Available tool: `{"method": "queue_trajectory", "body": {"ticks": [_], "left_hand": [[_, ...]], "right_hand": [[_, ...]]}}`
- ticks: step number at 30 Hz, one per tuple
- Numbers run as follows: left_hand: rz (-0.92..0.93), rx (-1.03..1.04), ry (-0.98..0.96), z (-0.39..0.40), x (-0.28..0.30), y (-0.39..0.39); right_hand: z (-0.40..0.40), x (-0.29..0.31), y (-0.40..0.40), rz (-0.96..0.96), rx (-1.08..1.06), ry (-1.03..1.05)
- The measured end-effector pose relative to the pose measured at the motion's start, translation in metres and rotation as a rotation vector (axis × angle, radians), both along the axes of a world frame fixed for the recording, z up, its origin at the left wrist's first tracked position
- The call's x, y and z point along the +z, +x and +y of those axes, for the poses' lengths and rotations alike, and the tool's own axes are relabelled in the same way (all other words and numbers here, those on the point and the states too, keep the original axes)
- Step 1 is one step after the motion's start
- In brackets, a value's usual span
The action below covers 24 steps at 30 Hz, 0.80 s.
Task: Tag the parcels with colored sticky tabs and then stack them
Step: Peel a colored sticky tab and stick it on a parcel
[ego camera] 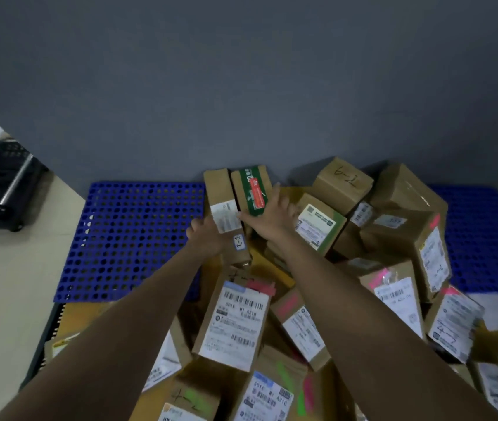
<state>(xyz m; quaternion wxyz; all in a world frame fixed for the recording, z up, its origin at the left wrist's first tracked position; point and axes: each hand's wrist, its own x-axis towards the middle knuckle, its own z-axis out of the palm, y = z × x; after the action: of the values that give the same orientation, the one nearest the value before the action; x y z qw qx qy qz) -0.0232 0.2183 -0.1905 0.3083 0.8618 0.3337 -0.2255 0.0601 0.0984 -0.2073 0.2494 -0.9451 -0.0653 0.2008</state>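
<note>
Two narrow cardboard parcels stand side by side at the back of the pile. The plain brown parcel (222, 205) with a white label is gripped from the left by my left hand (203, 235). Next to it, the parcel with green and red print (249, 189) has my right hand (272, 214) laid against its right side, fingers stretched out. Many more brown parcels (232, 320) with shipping labels lie heaped below and to the right; several carry pink or green sticky tabs (284, 375).
A blue perforated pallet (132, 238) lies on the floor left of the pile, another blue pallet (484, 238) at far right. A black crate (1, 189) sits at the far left. The grey wall stands right behind the parcels.
</note>
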Motion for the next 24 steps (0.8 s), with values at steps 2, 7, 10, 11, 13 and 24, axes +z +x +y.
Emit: {"method": "queue_trajectory", "body": {"ticks": [2, 7, 10, 11, 13, 24], "left_hand": [[-0.016, -0.009, -0.015, 0.002, 0.001, 0.001], [-0.14, 0.104, -0.114, 0.012, 0.012, 0.004], [-0.368, 0.236, -0.334, 0.014, 0.03, 0.009], [-0.454, 0.275, -0.462, 0.012, 0.041, 0.009], [-0.545, 0.35, -0.752, 0.006, 0.064, 0.01], [-0.41, 0.354, -1.164, -0.016, 0.093, -0.002]], "right_hand": [[0.01, -0.007, 0.007, -0.023, 0.021, -0.077], [0.009, 0.014, 0.012, -0.176, -0.091, 0.031], [-0.014, 0.049, -0.003, -0.417, 0.028, 0.278], [-0.024, 0.058, -0.009, -0.513, 0.115, 0.283], [-0.043, 0.068, -0.022, -0.682, 0.284, 0.186], [-0.111, 0.09, -0.076, -0.704, 0.3, 0.205]]}}
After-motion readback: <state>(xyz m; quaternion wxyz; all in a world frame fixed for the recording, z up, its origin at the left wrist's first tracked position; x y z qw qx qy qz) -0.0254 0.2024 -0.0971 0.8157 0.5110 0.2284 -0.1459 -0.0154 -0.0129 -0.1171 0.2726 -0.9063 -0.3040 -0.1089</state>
